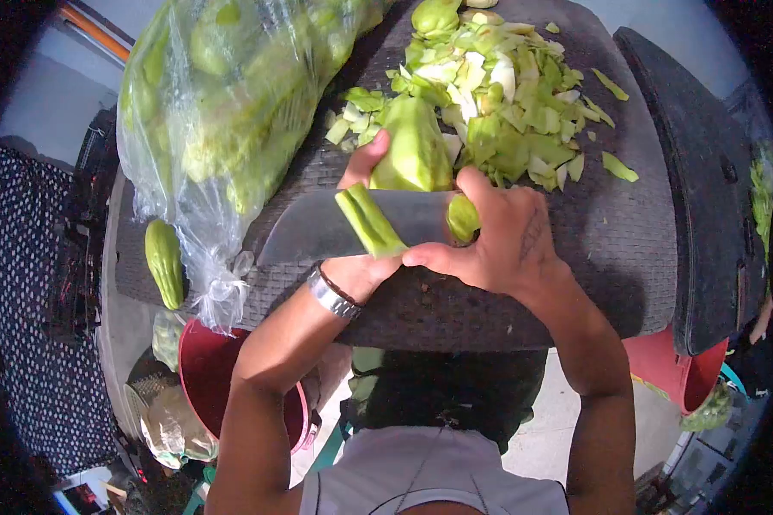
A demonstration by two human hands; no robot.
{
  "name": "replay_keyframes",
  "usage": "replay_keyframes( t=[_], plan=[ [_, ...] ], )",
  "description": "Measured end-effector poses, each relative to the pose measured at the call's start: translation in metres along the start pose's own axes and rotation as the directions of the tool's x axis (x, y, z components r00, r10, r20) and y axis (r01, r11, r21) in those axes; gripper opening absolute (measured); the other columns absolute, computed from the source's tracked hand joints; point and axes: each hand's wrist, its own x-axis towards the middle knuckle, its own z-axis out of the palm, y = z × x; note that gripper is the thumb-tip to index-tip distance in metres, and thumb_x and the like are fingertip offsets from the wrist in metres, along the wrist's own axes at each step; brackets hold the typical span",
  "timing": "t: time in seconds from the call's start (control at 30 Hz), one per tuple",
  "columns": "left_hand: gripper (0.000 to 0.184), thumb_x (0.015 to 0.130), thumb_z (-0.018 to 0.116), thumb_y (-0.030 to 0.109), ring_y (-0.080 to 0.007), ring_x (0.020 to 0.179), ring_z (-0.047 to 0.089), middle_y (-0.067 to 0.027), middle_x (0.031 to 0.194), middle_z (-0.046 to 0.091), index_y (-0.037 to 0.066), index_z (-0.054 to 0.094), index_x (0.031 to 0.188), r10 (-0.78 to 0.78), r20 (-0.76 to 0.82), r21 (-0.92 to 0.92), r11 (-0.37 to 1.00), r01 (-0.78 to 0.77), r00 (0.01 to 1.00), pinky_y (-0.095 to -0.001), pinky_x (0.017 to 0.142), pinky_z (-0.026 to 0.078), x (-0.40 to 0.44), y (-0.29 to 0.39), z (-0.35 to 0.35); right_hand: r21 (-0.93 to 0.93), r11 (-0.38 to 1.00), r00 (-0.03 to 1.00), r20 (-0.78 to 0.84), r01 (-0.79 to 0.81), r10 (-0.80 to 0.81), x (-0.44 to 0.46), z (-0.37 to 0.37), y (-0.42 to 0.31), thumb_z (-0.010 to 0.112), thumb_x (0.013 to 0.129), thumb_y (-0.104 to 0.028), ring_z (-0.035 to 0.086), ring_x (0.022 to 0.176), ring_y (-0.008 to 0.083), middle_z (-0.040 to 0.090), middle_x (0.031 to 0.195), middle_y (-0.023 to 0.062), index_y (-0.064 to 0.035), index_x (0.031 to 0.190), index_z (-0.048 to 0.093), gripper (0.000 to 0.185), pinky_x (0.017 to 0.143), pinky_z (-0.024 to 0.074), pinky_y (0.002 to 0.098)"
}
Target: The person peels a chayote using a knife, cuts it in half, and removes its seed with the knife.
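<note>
A wide dark knife blade (301, 225) lies across the front of a green chayote (408, 146), its tip toward the left. My right hand (511, 232) is closed round the knife at the blade's right end, a small green piece (463, 218) beside its fingers. On the blade rests a long green strip (368, 219), its lower end near my right thumb. My left hand (365, 215) holds the chayote from the left, mostly hidden under the blade, with its thumb on the chayote's side. Behind the chayote is a heap of green and white peelings (507, 103).
A clear plastic bag (232, 112) full of chayotes fills the table's (610, 283) left back. One loose chayote (164, 263) lies beside its knot. A dark chair (696, 197) stands at the right. Red buckets (206, 369) are below the front edge, left and right.
</note>
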Motion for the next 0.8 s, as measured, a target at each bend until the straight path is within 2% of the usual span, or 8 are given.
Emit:
replay_keyframes(
  t=[0.23,0.53,0.63,0.67,0.7,0.77,0.8],
  plan=[
    [0.062,0.099,0.052,0.055,-0.0280,0.109,0.069,-0.0160,0.124,0.068,0.005,0.057,0.135,0.027,0.052,0.019,0.999,-0.028,0.998,-0.0434,0.100,0.055,-0.005,0.000,0.005,-0.016,0.993,0.988,-0.104,0.114,-0.115,0.000,0.009,0.006,0.078,0.066,-0.081,0.066,0.052,0.0320,0.059,0.058,0.0073,-0.0033,0.091,0.055,0.084,0.050,0.0537,0.0404],
    [0.057,0.099,0.055,0.052,-0.0269,0.107,0.070,-0.0137,0.120,0.069,0.006,0.059,0.132,0.052,0.038,0.075,0.996,-0.054,0.998,-0.0404,0.100,0.055,-0.008,0.001,0.008,-0.023,0.992,0.984,-0.125,0.125,-0.127,0.000,0.013,0.003,0.080,0.063,-0.079,0.066,0.052,0.0318,0.059,0.059,0.0062,-0.0030,0.092,0.056,0.085,0.050,0.0531,0.0403],
    [0.055,0.098,0.057,0.050,-0.0267,0.106,0.070,-0.0131,0.117,0.069,0.006,0.059,0.130,0.107,0.003,0.084,0.991,-0.106,0.994,-0.0414,0.099,0.055,0.001,-0.004,0.005,-0.029,0.997,0.990,-0.122,0.065,-0.068,0.002,0.010,0.007,0.083,0.062,-0.076,0.067,0.055,0.0339,0.060,0.060,0.0077,-0.0044,0.092,0.057,0.082,0.053,0.0538,0.0418],
    [0.053,0.098,0.057,0.048,-0.0266,0.106,0.070,-0.0126,0.116,0.069,0.006,0.059,0.130,0.178,-0.104,0.148,0.976,-0.162,0.978,-0.0419,0.099,0.055,-0.002,-0.009,0.007,-0.032,0.999,0.992,-0.122,0.038,-0.042,0.004,0.008,0.012,0.084,0.062,-0.074,0.067,0.056,0.0345,0.061,0.061,0.0084,-0.0049,0.092,0.057,0.080,0.054,0.0539,0.0425],
    [0.053,0.099,0.057,0.048,-0.0259,0.107,0.070,-0.0116,0.115,0.070,0.006,0.059,0.130,0.169,-0.116,0.151,0.977,-0.151,0.979,-0.0415,0.100,0.055,-0.003,-0.008,0.005,-0.036,0.999,0.992,-0.122,0.010,-0.014,0.006,0.005,0.019,0.085,0.062,-0.072,0.067,0.057,0.0352,0.061,0.061,0.0091,-0.0054,0.092,0.058,0.078,0.055,0.0541,0.0432],
    [0.063,0.099,0.052,0.053,-0.0308,0.116,0.067,-0.0152,0.127,0.068,0.005,0.056,0.139,0.137,-0.120,0.164,0.979,-0.116,0.983,-0.0450,0.105,0.052,0.000,-0.006,-0.007,-0.050,0.998,0.994,-0.105,-0.031,0.026,0.006,0.000,0.022,0.087,0.062,-0.070,0.068,0.059,0.0361,0.062,0.063,0.0103,-0.0061,0.092,0.058,0.076,0.057,0.0542,0.0444],
    [0.063,0.099,0.052,0.053,-0.0307,0.116,0.067,-0.0152,0.127,0.068,0.005,0.056,0.139,0.134,-0.116,0.164,0.980,-0.114,0.984,-0.0450,0.105,0.052,0.001,-0.005,-0.008,-0.060,0.997,0.995,-0.093,-0.040,0.034,0.007,-0.001,0.022,0.087,0.062,-0.069,0.068,0.060,0.0363,0.062,0.063,0.0107,-0.0061,0.092,0.059,0.075,0.057,0.0543,0.0449]
  ],
)
